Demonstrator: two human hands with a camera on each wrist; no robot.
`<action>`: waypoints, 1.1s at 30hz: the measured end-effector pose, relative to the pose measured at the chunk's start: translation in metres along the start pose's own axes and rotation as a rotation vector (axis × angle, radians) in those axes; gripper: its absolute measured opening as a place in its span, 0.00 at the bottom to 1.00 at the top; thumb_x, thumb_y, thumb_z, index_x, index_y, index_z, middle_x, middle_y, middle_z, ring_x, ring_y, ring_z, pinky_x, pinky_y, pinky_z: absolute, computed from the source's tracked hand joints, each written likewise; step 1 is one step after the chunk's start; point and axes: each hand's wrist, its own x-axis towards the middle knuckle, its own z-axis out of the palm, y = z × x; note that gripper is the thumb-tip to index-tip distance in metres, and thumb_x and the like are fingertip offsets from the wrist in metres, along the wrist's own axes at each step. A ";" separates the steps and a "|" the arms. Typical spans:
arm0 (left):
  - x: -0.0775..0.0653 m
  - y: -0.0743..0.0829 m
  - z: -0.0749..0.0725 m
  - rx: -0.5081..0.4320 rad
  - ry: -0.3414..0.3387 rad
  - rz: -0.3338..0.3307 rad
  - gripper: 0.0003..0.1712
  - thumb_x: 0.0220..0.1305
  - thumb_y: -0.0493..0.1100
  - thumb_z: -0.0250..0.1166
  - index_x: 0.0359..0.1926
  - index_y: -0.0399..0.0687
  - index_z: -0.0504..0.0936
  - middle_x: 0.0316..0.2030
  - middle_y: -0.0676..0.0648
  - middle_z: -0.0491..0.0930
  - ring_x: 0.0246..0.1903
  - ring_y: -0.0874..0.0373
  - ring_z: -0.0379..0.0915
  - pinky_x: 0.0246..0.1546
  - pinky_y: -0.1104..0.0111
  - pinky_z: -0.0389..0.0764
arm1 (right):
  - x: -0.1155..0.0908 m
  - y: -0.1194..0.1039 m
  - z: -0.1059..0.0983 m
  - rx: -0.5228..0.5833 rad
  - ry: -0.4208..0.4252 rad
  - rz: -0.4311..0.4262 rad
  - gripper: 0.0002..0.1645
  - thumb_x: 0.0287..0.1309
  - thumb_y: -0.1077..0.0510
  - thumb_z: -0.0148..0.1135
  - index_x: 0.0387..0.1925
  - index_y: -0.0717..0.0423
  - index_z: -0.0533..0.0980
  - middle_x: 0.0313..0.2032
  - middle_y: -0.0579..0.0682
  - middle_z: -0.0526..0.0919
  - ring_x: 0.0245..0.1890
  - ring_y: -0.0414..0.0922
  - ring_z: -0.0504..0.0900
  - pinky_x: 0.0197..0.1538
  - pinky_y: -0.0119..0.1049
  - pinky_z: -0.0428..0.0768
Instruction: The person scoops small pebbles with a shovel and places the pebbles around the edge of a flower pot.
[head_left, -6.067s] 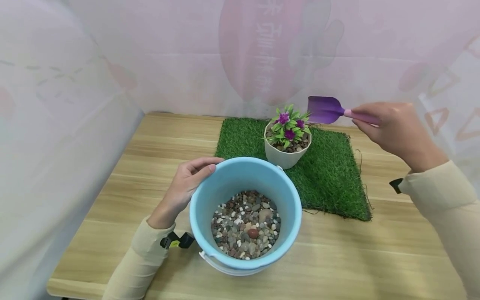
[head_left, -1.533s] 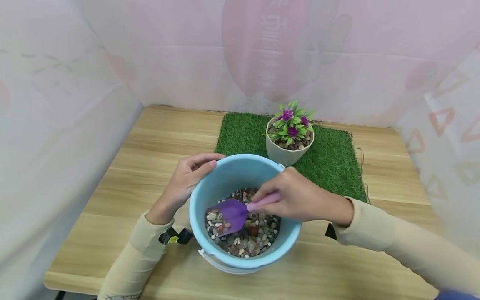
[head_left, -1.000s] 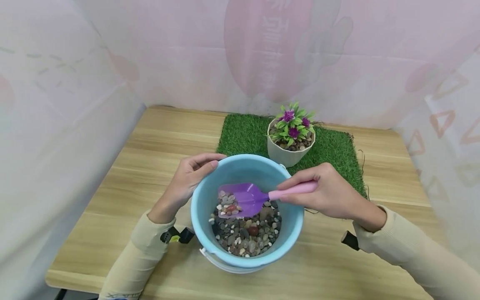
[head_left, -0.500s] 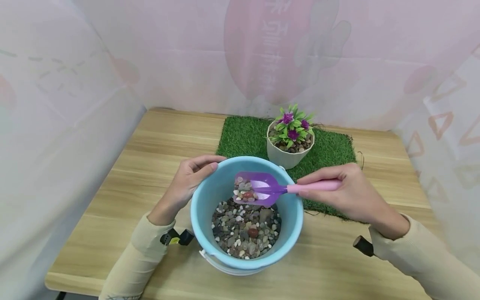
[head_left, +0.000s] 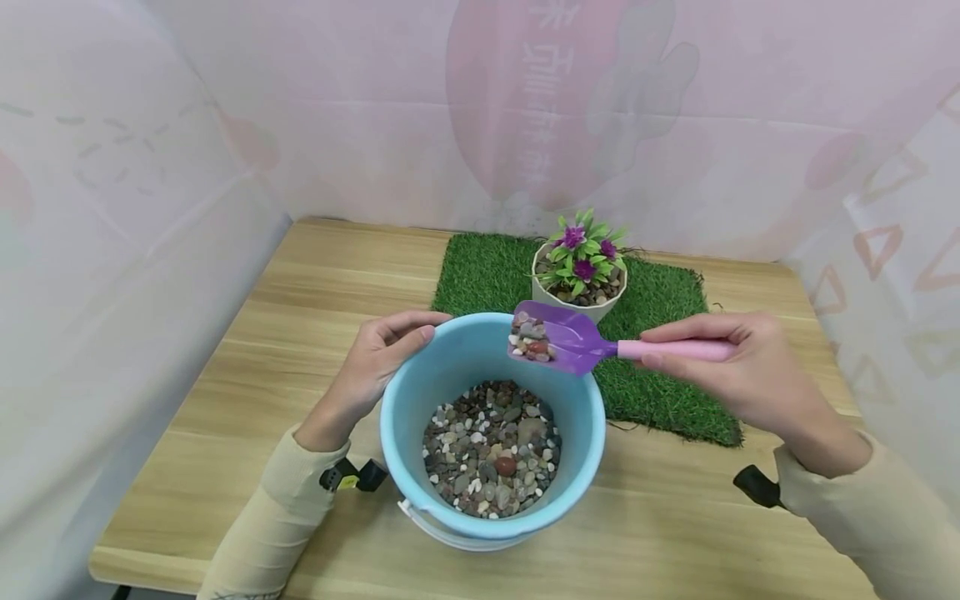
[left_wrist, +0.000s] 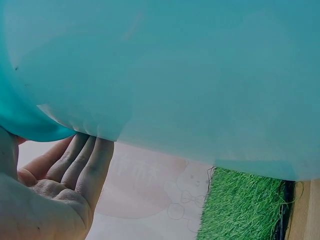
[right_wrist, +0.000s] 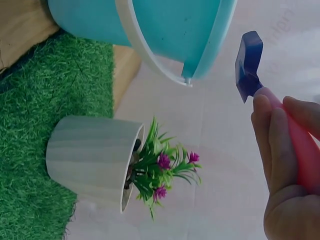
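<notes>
A light blue bucket (head_left: 465, 367) stands on the table, with mixed pebbles (head_left: 487, 450) across its bottom. My left hand (head_left: 367, 371) holds its left rim; in the left wrist view the fingers lie against the outer wall. The pink handle of a purple toy shovel (head_left: 577, 337) is pinched between thumb and fingers of my right hand (head_left: 738, 358). Small stones (head_left: 531, 337) lie near the tip of its blade, above the bucket's back right rim. Just behind is a white flowerpot (right_wrist: 90, 155) with purple flowers (head_left: 584, 269), its lower part hidden in the head view.
Under the pot lies a green artificial grass mat (head_left: 667, 400), whose front is partly covered by the bucket. The wooden table (head_left: 247, 367) meets printed cloth walls (head_left: 360, 158) at the back and sides. A white bail handle (head_left: 457, 537) hangs at the bucket's front.
My right hand has scooped stones from the bucket onto the shovel, then lifted it up and right to the rim, toward the flowerpot. The left hand has stayed at the bucket's rim.
</notes>
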 end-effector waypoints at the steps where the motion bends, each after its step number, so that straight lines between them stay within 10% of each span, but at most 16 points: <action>1: 0.000 0.000 0.000 -0.001 -0.001 0.000 0.20 0.80 0.40 0.59 0.64 0.32 0.80 0.51 0.48 0.90 0.44 0.53 0.91 0.44 0.55 0.96 | 0.000 0.001 -0.002 -0.008 0.008 0.008 0.12 0.61 0.65 0.76 0.47 0.61 0.89 0.39 0.45 0.94 0.43 0.42 0.93 0.46 0.28 0.93; 17: 0.000 -0.002 0.000 -0.015 -0.004 -0.007 0.21 0.81 0.40 0.58 0.65 0.30 0.79 0.50 0.53 0.90 0.44 0.54 0.91 0.44 0.56 0.96 | 0.001 0.019 -0.017 -0.067 0.095 0.200 0.18 0.63 0.50 0.77 0.52 0.53 0.88 0.40 0.40 0.94 0.44 0.37 0.93 0.46 0.24 0.91; 33: 0.000 0.000 0.000 0.001 0.007 -0.011 0.20 0.80 0.40 0.58 0.65 0.32 0.80 0.51 0.52 0.90 0.44 0.55 0.91 0.43 0.55 0.96 | -0.002 0.056 -0.018 -0.057 0.115 0.216 0.19 0.65 0.50 0.75 0.53 0.55 0.88 0.42 0.40 0.94 0.44 0.38 0.93 0.48 0.22 0.90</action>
